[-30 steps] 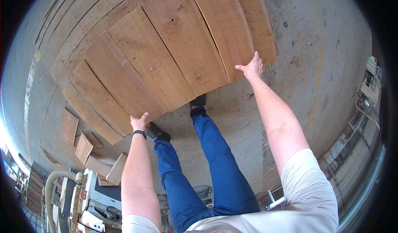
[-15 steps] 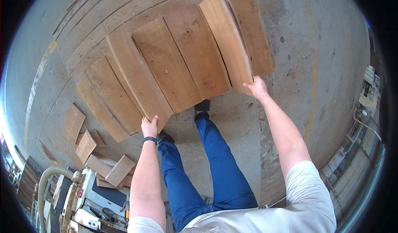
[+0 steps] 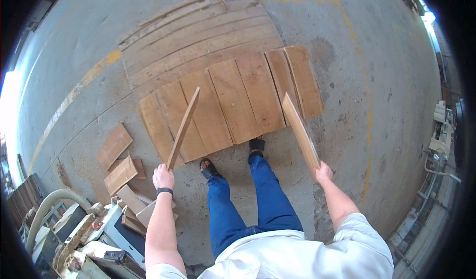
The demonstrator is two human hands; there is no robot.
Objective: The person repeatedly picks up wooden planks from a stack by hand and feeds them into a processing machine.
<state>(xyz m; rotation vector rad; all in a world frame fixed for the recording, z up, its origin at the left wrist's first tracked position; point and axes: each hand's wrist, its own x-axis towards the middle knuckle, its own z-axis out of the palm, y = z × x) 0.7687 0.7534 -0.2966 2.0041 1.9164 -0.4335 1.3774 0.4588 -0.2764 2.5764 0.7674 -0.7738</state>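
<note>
I see light brown boards (image 3: 233, 105) with darker grain streaks on a grey concrete floor (image 3: 377, 95) marked by faded yellow lines (image 3: 74, 93). My jeans (image 3: 248, 204) are deep blue, my shirt (image 3: 297, 254) pale white, my sandals (image 3: 257, 143) and wristband (image 3: 164, 191) black.

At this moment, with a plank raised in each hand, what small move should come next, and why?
Probably lift both clear of the row. The left hand and right hand each hold a tilted plank by its near end, the far ends seemingly down among the floor planks.
</note>
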